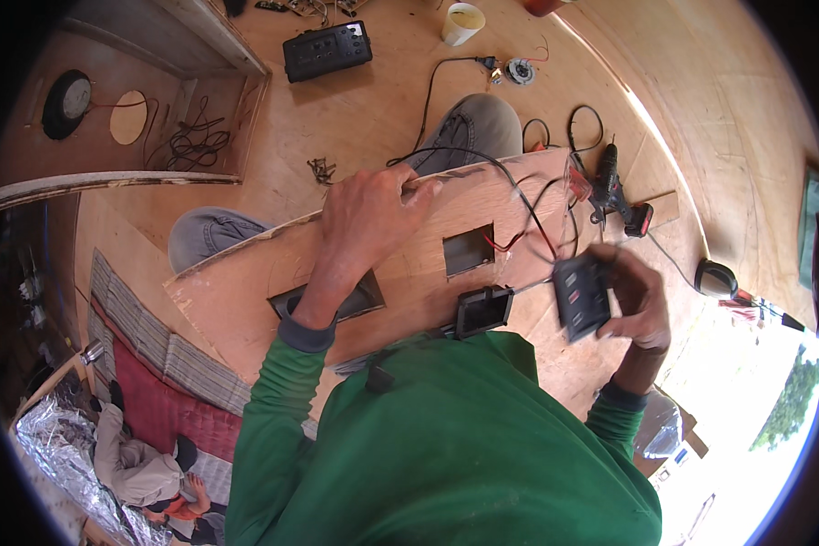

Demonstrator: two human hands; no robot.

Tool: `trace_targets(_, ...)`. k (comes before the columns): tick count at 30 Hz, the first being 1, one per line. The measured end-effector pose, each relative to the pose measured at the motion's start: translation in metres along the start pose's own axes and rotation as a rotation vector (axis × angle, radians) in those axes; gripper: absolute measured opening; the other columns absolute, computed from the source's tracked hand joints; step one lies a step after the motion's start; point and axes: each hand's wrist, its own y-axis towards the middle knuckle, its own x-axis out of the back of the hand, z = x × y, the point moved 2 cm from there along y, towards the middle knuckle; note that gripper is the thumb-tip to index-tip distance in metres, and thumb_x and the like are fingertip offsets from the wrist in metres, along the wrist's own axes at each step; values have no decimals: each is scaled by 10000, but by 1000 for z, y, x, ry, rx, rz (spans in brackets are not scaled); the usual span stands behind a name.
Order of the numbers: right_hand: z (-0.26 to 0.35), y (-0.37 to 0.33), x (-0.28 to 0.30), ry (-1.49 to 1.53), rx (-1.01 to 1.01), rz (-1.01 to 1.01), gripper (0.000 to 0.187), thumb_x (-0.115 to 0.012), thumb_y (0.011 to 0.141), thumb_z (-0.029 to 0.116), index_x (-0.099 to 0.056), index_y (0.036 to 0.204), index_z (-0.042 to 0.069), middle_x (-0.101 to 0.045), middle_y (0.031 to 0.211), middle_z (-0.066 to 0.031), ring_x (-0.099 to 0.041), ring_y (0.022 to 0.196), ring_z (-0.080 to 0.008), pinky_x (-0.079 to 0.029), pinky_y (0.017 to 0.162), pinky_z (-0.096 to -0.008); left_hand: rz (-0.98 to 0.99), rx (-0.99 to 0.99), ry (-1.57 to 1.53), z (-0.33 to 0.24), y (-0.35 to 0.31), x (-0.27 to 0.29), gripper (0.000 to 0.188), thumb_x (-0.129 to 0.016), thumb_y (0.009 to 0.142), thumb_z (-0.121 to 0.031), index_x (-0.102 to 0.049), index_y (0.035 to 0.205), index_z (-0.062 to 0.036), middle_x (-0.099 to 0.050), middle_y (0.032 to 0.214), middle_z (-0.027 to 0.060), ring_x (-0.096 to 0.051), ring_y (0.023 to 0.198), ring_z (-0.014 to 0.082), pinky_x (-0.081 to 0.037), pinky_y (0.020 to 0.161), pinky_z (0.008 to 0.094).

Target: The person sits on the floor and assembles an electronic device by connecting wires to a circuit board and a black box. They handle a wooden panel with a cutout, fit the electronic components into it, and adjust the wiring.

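Observation:
Across my lap lies a plywood panel with two rectangular cutouts, a larger one to the left and a smaller one to the right. My left hand is closed over its far edge. Off the panel's right end, my right hand grips a black rectangular module with several switch-like parts on its face. Red and black wires run near the module and through the smaller cutout. By the panel's near edge sits a small black rectangular frame, close to my green top.
An open wooden box with a round black speaker stands at far left. Beyond my knees are a black device and a cup. A cordless drill lies at right. Another person lies at lower left.

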Motion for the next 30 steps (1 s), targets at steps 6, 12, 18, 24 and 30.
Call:
trace_targets(6, -26, 13, -27, -104, -105, 350, 1020, -1076, 686, 124, -596, 1571, -47, -721, 1437, -162, -713, 1270, -256, -554, 1127, -416, -87, -65, -1, -3, -10, 4, 417, -750, 1015, -502, -861, 1069, -104, -759, 755, 187, -768, 796, 412, -592, 761, 529)
trace_targets(12, -27, 16, -29, 16, -275, 342, 1011, -1065, 706, 106, -575, 1572, -71, -724, 1422, -166, -718, 1271, -255, -554, 1131, -412, -112, -78, -37, -7, -21, 10, 395, -776, 1003, -500, -855, 1033, -115, -756, 747, 175, -767, 787, 414, -590, 733, 529)
trace_targets(18, 5, 9, -16, -80, -244, 183, 994, -1056, 708, 86, -576, 1563, -77, -733, 1387, -154, -719, 1273, -242, -556, 1116, -420, -117, -64, -55, -6, -21, 10, 392, -775, 1002, -500, -857, 1037, -118, -763, 757, 170, -774, 787, 408, -592, 734, 523)
trace_targets(24, 13, 6, -46, -413, -174, 181, 917, -1059, 701, 183, -634, 1488, -21, -721, 1304, -139, -748, 1128, -250, -601, 991, -400, -123, -79, -29, -5, -18, 8, 393, -774, 1003, -499, -857, 1035, -116, -766, 765, 176, -769, 784, 409, -590, 737, 521)
trace_targets(30, -6, 25, -88, -569, -112, 220, 803, -1010, 770, 236, -647, 1440, -15, -713, 1226, -161, -768, 1063, -333, -634, 959, -416, -115, -82, -26, -5, -22, 8, 384, -791, 1010, -464, -844, 1042, -85, -792, 824, 150, -764, 770, 381, -583, 743, 490)
